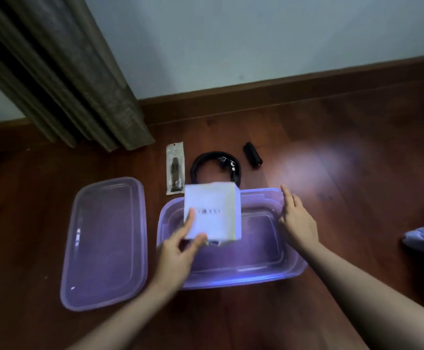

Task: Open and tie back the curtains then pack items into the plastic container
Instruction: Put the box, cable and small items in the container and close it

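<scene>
Head view, from the lower edge upward: two bare forearms reached in over the wooden floor (332, 137). The left hand (178, 251) was the nearer one to the load, and its grip pinched a white box (213, 213) at the lower left corner, thumb on the facing side and fingers curled under the bottom edge. The box hung above the left-centre part of the open plastic container (231, 281), whose long axis ran left to right across the centre of the frame, so the container's floor lay directly below the grip; by my judgement the coming move was a plain lowering. The right hand (296, 218) held nothing, its fingers straight and close together at the container's right rim; whether it touched the rim could not be told. The lid (104, 243) lay just left of the container. Beyond the far rim lay a coiled black cable (216, 165), partly hidden by the box, a sealed packet (174, 170) to its left and a black cylinder (253, 155) to its right, all unpacked. A curtain (62, 72) hung gathered at upper left.
</scene>
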Demonstrator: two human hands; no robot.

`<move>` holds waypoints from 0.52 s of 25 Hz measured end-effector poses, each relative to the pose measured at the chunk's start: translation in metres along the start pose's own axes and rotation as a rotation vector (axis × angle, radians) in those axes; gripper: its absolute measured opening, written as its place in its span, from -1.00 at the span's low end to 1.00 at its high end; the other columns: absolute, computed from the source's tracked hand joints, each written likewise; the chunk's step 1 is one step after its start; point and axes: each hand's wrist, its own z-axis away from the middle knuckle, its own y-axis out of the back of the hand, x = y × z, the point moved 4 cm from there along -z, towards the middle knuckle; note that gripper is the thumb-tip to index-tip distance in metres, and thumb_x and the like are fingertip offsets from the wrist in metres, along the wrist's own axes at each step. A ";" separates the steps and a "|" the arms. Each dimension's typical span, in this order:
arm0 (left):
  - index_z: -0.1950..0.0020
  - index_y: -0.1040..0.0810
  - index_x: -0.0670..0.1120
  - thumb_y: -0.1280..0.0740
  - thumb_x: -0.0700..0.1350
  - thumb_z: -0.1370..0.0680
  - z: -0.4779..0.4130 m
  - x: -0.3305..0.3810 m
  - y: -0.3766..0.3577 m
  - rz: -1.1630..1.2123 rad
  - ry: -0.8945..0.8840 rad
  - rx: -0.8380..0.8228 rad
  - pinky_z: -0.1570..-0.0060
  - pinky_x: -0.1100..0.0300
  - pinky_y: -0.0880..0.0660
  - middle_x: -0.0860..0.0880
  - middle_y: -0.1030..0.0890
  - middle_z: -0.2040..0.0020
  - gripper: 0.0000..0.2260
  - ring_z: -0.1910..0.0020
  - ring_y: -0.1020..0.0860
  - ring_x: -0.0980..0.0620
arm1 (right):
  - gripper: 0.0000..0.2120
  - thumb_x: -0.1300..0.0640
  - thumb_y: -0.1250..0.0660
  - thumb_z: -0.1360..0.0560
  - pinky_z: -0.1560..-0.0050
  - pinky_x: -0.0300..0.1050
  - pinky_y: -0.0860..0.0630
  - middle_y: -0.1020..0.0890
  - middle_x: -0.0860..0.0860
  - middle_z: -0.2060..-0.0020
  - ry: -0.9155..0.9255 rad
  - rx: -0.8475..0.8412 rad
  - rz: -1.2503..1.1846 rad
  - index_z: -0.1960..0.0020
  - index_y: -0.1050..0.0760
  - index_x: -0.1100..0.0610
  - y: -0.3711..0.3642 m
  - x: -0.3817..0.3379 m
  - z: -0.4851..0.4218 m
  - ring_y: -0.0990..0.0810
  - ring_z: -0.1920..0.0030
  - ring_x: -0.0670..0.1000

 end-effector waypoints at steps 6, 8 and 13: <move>-0.48 -0.26 -0.06 -0.28 -0.05 -0.57 0.010 -0.039 -0.011 -0.450 0.132 0.052 -0.19 0.11 -0.41 -0.10 -0.37 -0.45 -0.51 -0.29 -0.48 -0.08 | -0.40 0.25 -0.09 -0.49 -0.06 0.08 -0.44 -0.27 0.06 -0.45 0.037 -0.008 -0.018 -0.51 -0.06 0.01 -0.002 0.003 -0.002 -0.46 -0.24 0.24; -0.51 -0.18 -0.14 -0.20 -0.02 -0.61 0.006 -0.037 -0.010 -0.549 0.198 0.051 -0.33 0.11 -0.27 -0.17 -0.12 -0.54 -0.50 -0.45 -0.29 -0.13 | -0.40 0.24 -0.08 -0.51 -0.04 0.08 -0.43 -0.28 0.07 -0.44 0.038 -0.012 -0.018 -0.51 -0.06 0.00 -0.001 0.004 -0.003 -0.48 -0.21 0.25; -0.55 0.06 -0.16 -0.13 0.17 -0.58 -0.001 -0.035 -0.017 -0.746 0.185 -0.089 -0.47 0.06 -0.06 -0.14 0.20 -0.56 -0.31 -0.55 0.09 -0.10 | -0.44 0.23 -0.07 -0.53 -0.01 0.05 -0.42 -0.27 0.09 -0.44 0.042 0.003 -0.018 -0.51 -0.06 0.01 -0.002 0.004 -0.005 -0.48 -0.20 0.26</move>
